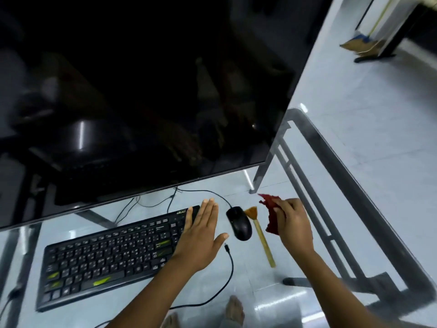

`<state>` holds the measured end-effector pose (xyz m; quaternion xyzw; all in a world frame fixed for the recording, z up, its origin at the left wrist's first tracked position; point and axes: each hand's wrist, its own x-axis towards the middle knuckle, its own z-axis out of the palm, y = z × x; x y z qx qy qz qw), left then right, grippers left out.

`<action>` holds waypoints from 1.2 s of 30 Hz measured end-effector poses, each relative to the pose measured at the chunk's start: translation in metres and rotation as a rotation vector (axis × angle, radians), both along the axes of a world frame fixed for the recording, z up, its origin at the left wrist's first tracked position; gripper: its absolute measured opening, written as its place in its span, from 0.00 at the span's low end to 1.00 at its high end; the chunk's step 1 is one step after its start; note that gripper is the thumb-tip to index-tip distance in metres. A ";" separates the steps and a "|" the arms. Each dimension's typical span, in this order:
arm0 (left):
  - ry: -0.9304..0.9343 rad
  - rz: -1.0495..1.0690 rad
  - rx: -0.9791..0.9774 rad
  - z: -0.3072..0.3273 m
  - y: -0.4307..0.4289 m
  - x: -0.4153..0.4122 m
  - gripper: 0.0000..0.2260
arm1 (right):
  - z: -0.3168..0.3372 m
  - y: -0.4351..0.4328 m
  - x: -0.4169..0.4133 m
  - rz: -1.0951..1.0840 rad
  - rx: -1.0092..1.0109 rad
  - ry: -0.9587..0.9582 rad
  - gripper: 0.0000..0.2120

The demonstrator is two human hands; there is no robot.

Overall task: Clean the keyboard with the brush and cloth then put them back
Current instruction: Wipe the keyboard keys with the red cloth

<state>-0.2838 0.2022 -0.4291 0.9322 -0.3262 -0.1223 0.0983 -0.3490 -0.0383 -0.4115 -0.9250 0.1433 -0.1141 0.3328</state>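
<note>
Dark monitor (142, 91) stands at back of glass table (350, 179). Black keyboard (111, 256) lies below it, on table. Left grip (201, 235) over keyboard's right end, fingers straight, apart. Right grip (293, 223) clamped on crumpled red cloth (270, 214). Black mouse (239, 223) just right of keyboard. Brush (261, 235) flat on table between mouse and cloth.

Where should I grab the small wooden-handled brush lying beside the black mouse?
Pinch the small wooden-handled brush from above, at the near half of its straight handle. It lies flat on the glass desk with its fanned bristles at the far end, close beside the black computer mouse. The near end has free space around it.
</note>
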 end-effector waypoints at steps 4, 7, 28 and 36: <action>-0.003 0.093 0.028 0.004 0.054 0.006 0.39 | 0.030 0.060 0.021 0.148 -0.052 -0.147 0.15; 0.025 0.135 0.032 0.009 0.098 0.010 0.46 | 0.031 0.121 0.038 0.139 -0.116 -0.212 0.13; 0.137 0.130 0.074 -0.003 0.199 0.018 0.60 | -0.041 0.254 0.032 0.223 -0.305 -0.044 0.11; 0.117 0.091 0.118 -0.001 0.200 0.019 0.59 | -0.011 0.233 0.065 0.169 -0.575 0.240 0.16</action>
